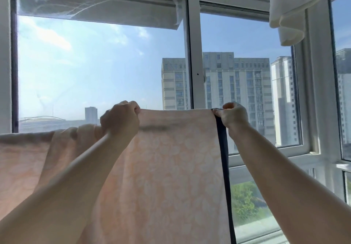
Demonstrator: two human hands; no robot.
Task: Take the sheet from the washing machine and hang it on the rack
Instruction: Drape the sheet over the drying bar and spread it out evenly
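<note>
Stretching a peach floral sheet [167,167] with a dark edge trim [223,148] taut at chest height before the balcony window [95,63], the left hand [120,121] and right hand [234,115] each hold a clamped grip on its top hem. No rack is visible; bunched cloth at left could slip and drag.

Bright daylight pours through white-framed windows [195,53] filling the frame; blue sky sits left, pale high-rise towers [237,84] stand centre-right, green treetops [245,202] lower right, white cloth [288,15] upper right.
</note>
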